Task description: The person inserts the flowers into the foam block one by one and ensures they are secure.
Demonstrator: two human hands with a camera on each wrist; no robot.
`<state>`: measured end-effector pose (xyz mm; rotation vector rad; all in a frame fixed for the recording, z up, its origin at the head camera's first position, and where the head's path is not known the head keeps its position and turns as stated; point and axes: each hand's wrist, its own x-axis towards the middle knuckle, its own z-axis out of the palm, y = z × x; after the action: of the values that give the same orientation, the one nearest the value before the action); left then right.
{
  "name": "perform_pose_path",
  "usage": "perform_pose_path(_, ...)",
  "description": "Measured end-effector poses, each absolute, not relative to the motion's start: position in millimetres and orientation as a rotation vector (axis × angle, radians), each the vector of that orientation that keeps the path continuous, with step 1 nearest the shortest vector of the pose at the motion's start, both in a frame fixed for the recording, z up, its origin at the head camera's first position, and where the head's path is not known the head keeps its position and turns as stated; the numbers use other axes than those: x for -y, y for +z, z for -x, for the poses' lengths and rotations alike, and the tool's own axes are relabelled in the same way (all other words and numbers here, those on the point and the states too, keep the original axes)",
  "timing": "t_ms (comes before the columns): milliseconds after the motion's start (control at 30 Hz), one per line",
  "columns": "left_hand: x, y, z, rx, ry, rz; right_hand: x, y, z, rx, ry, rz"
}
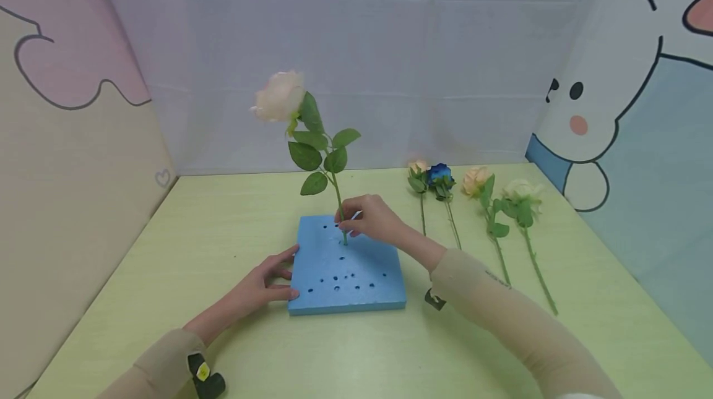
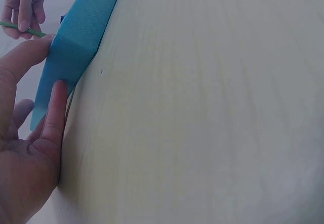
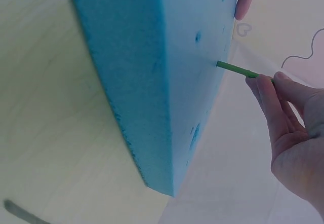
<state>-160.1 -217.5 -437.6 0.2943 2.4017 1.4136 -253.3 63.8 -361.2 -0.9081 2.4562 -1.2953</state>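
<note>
In the head view, my right hand (image 1: pixel 370 216) pinches the green stem of a pale pink-white rose (image 1: pixel 280 97) between thumb and fingers. The rose stands nearly upright, its leaves above my hand. The stem's lower end (image 3: pixel 230 68) meets the top face of a blue foam board (image 1: pixel 356 266) dotted with holes, as the right wrist view shows. My left hand (image 1: pixel 267 278) rests at the board's left edge with fingers spread. Its thumb touches the front left corner and a fingertip the back part of that edge. The left wrist view shows fingers (image 2: pixel 58 100) against the board's side.
To the right on the pale yellow-green table (image 1: pixel 245 349) lie a small peach rose (image 1: pixel 418 170), a blue rose (image 1: pixel 440 176), a larger peach rose (image 1: pixel 476 180) and a cream rose (image 1: pixel 522 195). A pale curtain (image 1: pixel 356 59) hangs behind; printed panels flank both sides.
</note>
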Motion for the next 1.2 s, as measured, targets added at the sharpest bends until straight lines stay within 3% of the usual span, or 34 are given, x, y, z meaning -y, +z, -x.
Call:
perform_pose_path(767,217.2,-440.8,159.2,-2.395,1.426,-0.291,-67.8,-370.3,258.6,-2.573,-1.173,1.068)
perform_pose_path(1200,217.6,-435.8,157.2,-2.419,1.413,-0.365,-66.5,-373.9,253.9,-2.641,-1.173,0.997)
